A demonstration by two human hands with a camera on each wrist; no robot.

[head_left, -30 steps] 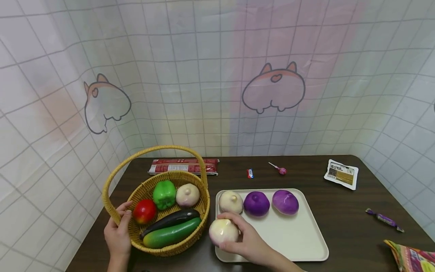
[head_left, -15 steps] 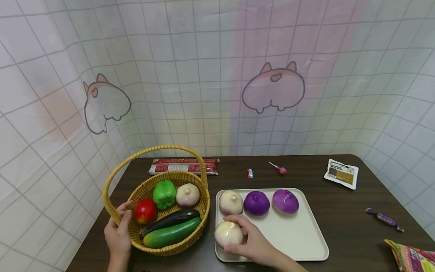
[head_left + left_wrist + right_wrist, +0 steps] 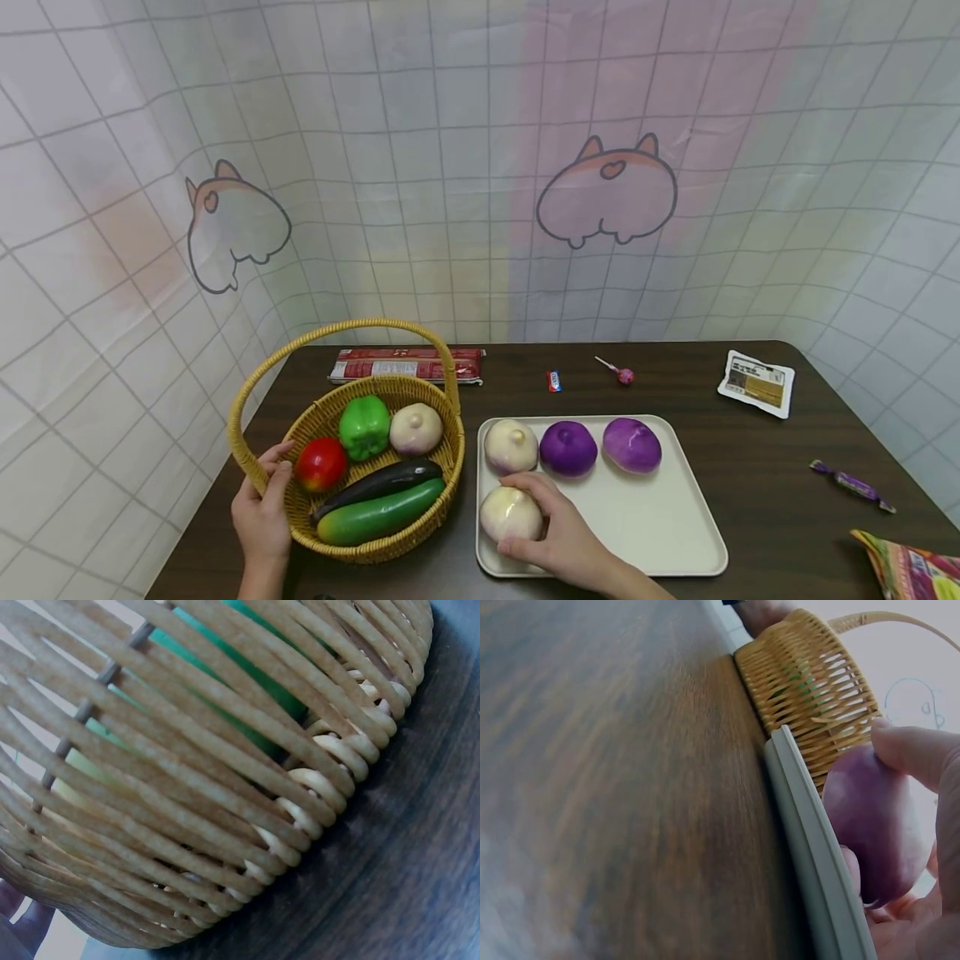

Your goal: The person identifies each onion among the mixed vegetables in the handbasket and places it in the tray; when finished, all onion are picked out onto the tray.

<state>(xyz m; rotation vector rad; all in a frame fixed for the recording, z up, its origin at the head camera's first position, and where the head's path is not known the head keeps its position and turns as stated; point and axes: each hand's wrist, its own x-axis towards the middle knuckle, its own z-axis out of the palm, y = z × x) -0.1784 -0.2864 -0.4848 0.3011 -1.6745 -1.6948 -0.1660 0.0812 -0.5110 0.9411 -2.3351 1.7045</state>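
Note:
My right hand (image 3: 558,533) grips a pale pinkish onion (image 3: 509,513) that sits on the front left corner of the cream tray (image 3: 660,533); in the right wrist view the onion (image 3: 874,825) shows beside my fingers (image 3: 922,754), just above the tray rim (image 3: 810,840). My left hand (image 3: 262,512) holds the left rim of the wicker basket (image 3: 397,546). The left wrist view shows only the basket wall (image 3: 225,795) up close.
Another pale onion (image 3: 510,445) and two purple onions (image 3: 568,448) (image 3: 632,444) line the tray's far side. In the basket are a tomato (image 3: 320,463), green pepper (image 3: 363,427), onion (image 3: 416,428), eggplant (image 3: 378,483) and cucumber (image 3: 375,521). Snack packets and sweets lie behind and right.
My right hand has carried the pale onion rightward from beside the basket and lowered it onto the tray's front left corner. The left hand has stayed on the basket rim.

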